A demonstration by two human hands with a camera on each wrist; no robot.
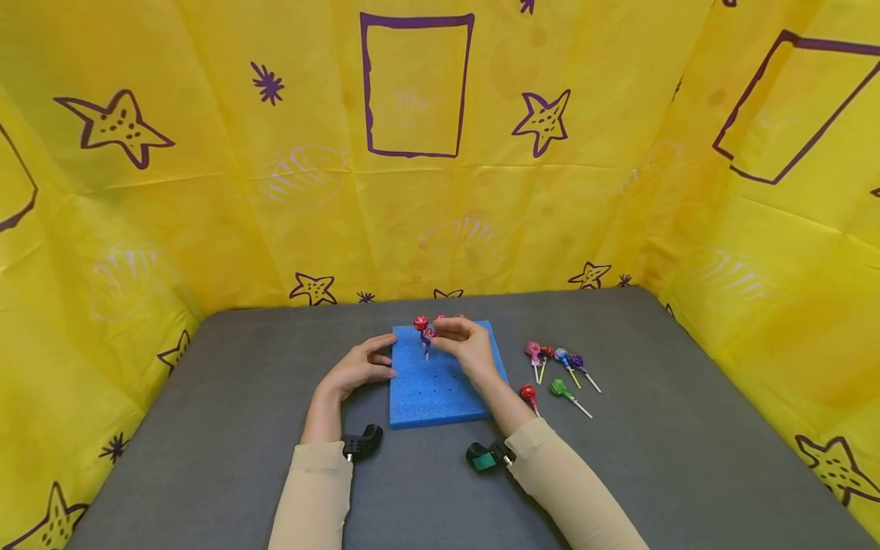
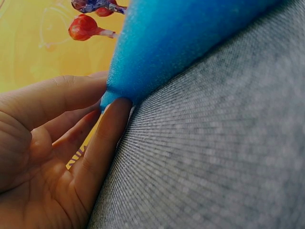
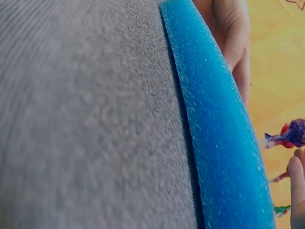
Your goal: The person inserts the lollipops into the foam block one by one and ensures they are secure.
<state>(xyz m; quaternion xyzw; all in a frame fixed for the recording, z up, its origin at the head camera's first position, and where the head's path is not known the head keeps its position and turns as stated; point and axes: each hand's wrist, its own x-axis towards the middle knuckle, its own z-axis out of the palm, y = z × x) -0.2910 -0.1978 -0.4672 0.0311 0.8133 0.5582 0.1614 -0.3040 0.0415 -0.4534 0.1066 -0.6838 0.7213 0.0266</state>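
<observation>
A blue foam block point(image 1: 440, 409) with rows of small holes lies on the grey table. My left hand point(image 1: 357, 370) rests along its left edge, thumb and fingers fairly straight against the side; the left wrist view shows the fingertips on the foam point(image 2: 157, 43). Over the block, my right hand point(image 1: 470, 347) has thumb and fingertips right at a purple-wrapped lollipop point(image 1: 428, 334) that stands upright with its stick down at the foam. In the right wrist view, the fingertips lie beside the purple lollipop point(image 3: 296, 133), not across it. Just behind it stands a red lollipop point(image 1: 421, 323); others are partly hidden by my right hand.
Right of the block lie several loose lollipops: a pink one point(image 1: 533, 350), a blue one point(image 1: 562, 356), a purple one point(image 1: 576, 360), a green one point(image 1: 558, 387) and a red one point(image 1: 528, 393) near my forearm. A yellow patterned cloth point(image 1: 412, 229) hangs behind the table.
</observation>
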